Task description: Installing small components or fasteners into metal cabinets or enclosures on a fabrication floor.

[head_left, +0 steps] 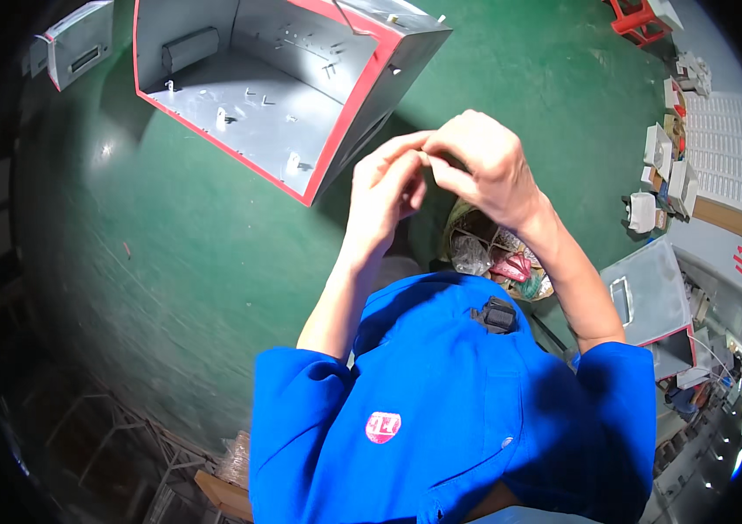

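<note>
My left hand [381,188] and my right hand [484,164] meet in front of me, fingertips pinched together. Whatever lies between the fingers is too small to make out. Just beyond my left hand stands a large grey sheet-metal box [353,113], its open side edged with a red strip. White fittings and small studs show on its inner walls. Below my right hand, a round container [542,291] holds plastic bags of small parts, partly covered by my right wrist.
Another grey metal box [650,288] sits at the right, and a smaller one [83,48] at the far left. Small cartons [657,150] and a slotted white panel [722,144] line the right side. A red stool [637,22] stands at the far right on the green floor [240,288].
</note>
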`<state>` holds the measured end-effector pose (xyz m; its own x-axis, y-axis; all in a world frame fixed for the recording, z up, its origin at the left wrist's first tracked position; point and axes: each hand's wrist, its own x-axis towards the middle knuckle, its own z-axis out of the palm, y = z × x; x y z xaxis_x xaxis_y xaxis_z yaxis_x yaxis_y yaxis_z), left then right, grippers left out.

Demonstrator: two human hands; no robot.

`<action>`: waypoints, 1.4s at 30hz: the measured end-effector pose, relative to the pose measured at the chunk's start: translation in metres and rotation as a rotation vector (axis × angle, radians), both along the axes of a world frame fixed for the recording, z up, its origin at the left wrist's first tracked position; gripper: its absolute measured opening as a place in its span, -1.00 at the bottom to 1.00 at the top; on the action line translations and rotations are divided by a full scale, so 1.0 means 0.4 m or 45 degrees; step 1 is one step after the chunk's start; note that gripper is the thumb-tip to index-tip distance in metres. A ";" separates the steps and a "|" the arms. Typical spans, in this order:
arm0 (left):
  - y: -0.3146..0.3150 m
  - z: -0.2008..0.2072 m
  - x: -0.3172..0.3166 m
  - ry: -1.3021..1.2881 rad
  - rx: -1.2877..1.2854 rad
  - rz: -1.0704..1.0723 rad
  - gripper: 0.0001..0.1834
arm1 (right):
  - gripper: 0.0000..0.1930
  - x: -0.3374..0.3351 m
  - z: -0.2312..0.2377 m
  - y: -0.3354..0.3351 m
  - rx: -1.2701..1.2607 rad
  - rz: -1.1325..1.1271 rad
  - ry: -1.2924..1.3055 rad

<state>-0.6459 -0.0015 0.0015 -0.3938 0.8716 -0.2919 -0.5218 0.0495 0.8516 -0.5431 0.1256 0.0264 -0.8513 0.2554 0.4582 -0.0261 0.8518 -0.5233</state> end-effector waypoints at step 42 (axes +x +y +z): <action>0.110 -0.106 0.191 -0.515 0.110 0.120 -0.62 | -0.83 0.175 -0.046 0.076 -0.281 -0.027 -0.178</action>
